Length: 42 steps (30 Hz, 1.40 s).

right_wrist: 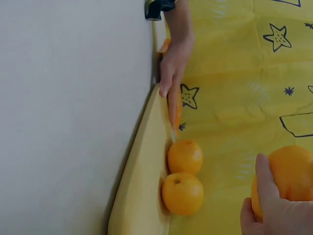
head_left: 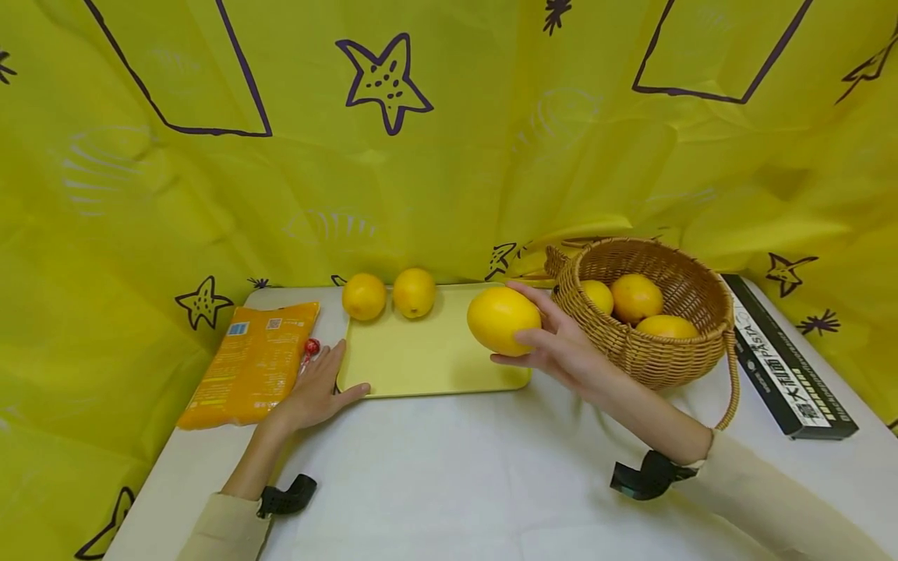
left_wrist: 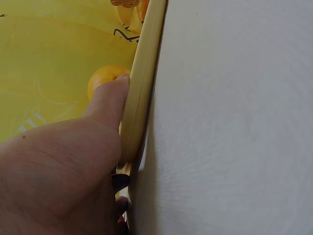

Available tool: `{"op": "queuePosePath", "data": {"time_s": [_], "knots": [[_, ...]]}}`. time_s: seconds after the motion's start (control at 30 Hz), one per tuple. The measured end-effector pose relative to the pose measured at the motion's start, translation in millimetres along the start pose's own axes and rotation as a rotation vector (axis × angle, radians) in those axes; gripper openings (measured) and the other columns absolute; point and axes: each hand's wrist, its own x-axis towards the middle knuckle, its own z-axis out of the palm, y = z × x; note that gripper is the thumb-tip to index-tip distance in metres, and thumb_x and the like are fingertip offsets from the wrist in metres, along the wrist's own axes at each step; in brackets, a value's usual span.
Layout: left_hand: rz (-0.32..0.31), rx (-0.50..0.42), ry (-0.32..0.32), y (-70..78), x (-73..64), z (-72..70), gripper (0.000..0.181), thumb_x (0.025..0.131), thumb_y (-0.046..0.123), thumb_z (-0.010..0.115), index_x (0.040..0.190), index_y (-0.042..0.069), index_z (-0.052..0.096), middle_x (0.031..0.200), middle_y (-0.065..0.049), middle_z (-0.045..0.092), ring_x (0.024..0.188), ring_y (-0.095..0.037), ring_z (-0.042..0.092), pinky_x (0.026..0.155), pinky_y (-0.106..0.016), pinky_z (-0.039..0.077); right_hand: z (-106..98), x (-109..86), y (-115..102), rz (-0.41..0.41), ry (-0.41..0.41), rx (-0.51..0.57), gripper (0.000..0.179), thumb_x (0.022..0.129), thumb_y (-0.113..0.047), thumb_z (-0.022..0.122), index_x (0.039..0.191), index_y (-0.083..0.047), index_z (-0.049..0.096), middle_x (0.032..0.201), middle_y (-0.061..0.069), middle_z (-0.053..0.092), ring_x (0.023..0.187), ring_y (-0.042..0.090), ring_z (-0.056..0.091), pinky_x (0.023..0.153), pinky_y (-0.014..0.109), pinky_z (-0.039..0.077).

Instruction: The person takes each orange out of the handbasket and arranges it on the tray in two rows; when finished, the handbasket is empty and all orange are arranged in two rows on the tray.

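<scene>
My right hand (head_left: 557,343) grips an orange (head_left: 501,319) between thumb and fingers, holding it over the right part of a pale yellow tray (head_left: 435,366). In the right wrist view the same orange (right_wrist: 293,171) appears at the lower right. Two more oranges, a left one (head_left: 364,297) and a right one (head_left: 414,294), sit side by side at the tray's back left. My left hand (head_left: 316,393) rests against the tray's front left corner, fingers stretched along its left side and thumb on its front rim. A wicker basket (head_left: 659,366) beside my right hand contains several oranges (head_left: 637,298).
Left of the tray lies an orange packet (head_left: 245,366), with a red-wrapped lollipop (head_left: 312,347) between it and the tray. A long black pasta box (head_left: 793,366) lies right of the basket. Behind the white table (head_left: 435,483) hangs a yellow patterned cloth (head_left: 449,171).
</scene>
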Motion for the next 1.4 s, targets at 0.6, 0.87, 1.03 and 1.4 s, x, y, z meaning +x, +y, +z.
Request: {"op": "queuePosePath", "data": {"time_s": [0.6,0.87,1.03,1.4], "knots": [[0.007,0.014,-0.006,3.9,2.9,-3.6,0.098,0.093,0.055,0.054,0.154,-0.005,0.006,0.161,-0.027,0.008,0.148,-0.048,0.003,0.119,-0.062,0.004,18.8,38.2,19.6,-0.025,0.17,-0.16,0.07,0.086,-0.002,0.064,0.145,-0.022,0.03,0.146,0.014,0.03,0.12,0.033,0.048,0.086,0.044,0.058],[0.008,0.01,-0.002,2.2,3.0,-2.2,0.098,0.093,0.055,0.054,0.153,-0.006,0.006,0.161,-0.027,0.007,0.148,-0.048,0.003,0.12,-0.062,0.004,23.0,56.8,27.8,-0.031,0.234,-0.139,0.071,0.088,-0.002,0.063,0.145,-0.021,0.027,0.146,0.015,0.029,0.122,0.036,0.047,0.086,0.044,0.058],[0.001,0.007,-0.003,-1.4,2.9,0.6,0.099,0.092,0.056,0.055,0.154,-0.005,0.006,0.161,-0.026,0.007,0.148,-0.047,0.003,0.12,-0.062,0.004,21.0,67.1,30.4,-0.008,0.289,-0.19,0.068,0.089,-0.009,0.067,0.144,-0.025,0.032,0.145,0.013,0.033,0.119,0.033,0.049,0.083,0.039,0.059],[0.007,0.007,-0.005,-5.2,2.9,2.9,0.099,0.092,0.056,0.055,0.153,-0.005,0.006,0.161,-0.026,0.007,0.148,-0.048,0.003,0.12,-0.062,0.004,15.4,75.9,36.9,0.029,0.367,-0.359,0.069,0.087,-0.023,0.071,0.142,-0.026,0.03,0.141,0.015,0.035,0.11,0.028,0.049,0.08,0.03,0.047]]}}
